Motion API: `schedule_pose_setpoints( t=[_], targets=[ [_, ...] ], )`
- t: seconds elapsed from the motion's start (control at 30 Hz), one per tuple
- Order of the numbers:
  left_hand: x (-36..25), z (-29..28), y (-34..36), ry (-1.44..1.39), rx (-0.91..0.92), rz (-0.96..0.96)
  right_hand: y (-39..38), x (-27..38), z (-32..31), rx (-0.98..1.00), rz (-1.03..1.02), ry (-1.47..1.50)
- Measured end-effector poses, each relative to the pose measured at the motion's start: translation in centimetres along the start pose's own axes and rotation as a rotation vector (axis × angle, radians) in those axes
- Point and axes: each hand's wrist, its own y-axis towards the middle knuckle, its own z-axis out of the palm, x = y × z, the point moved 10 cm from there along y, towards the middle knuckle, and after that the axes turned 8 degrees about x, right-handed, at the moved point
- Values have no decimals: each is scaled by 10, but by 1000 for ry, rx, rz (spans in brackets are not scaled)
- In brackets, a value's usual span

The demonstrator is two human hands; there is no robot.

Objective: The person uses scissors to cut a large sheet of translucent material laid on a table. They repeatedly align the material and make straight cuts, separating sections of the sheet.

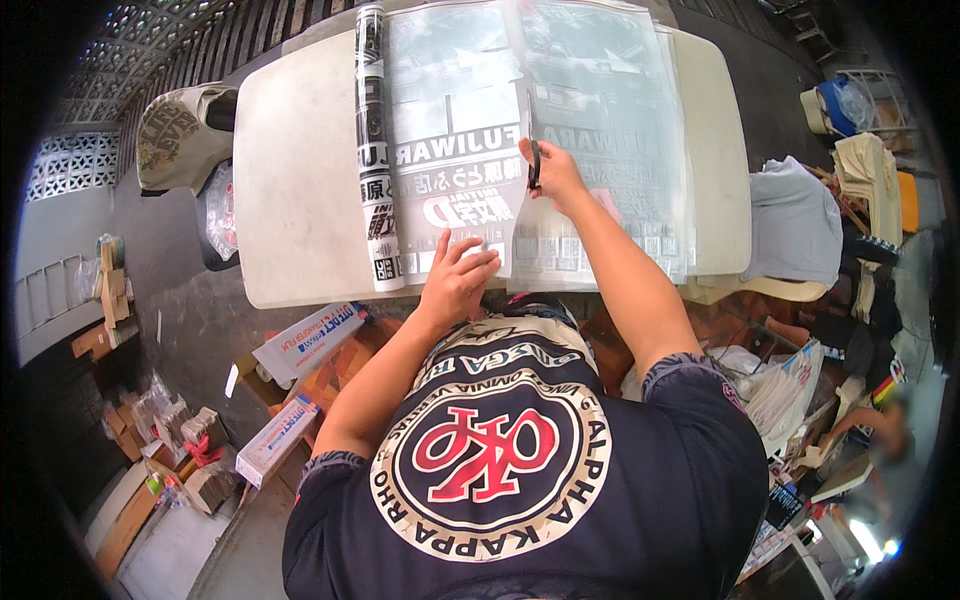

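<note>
My right hand [555, 178] is closed round the black handles of a pair of scissors [535, 163], whose blades point away from me. They sit at a cut running between two parts of a translucent printed film [440, 90]. My left hand [460, 275] rests with fingers stretched out on the near edge of the left part. That part curls into a roll [375, 150] at its left side, showing black and white print. To the right of the cut lie more layered film sheets [600, 110] with pale mirrored print.
A white folding table [290, 180] bears the film. Chairs draped with a printed beige shirt [185, 135] and a grey cloth [795, 220] flank it. Long film boxes [278, 440] stand at lower left. Folded clothes [865, 185] are piled at right. Another person [890, 440] shows blurred at lower right.
</note>
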Motion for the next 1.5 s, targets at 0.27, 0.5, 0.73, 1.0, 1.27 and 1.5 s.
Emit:
schedule_pose_setpoints(
  t=[0.27,0.5,0.73,1.0,1.27,1.5],
  targets=[
    [-1,-1,-1,-39,-19,-39,57,24,-15,-12,-32,24],
    [-3,-5,2,-25,-10,-72,68,50,-23,-16,0,-126],
    [-4,-6,1,-10,-7,-110,141,96,-29,-44,-59,-179],
    [-14,-13,-1,0,15,-138,229,187,-46,-159,-157,-351],
    [2,-10,-13,-1,-59,-160,119,74,-43,-305,-71,-395],
    [123,-50,-59,318,176,-510,31,88,-29,-285,-267,-256]
  ],
)
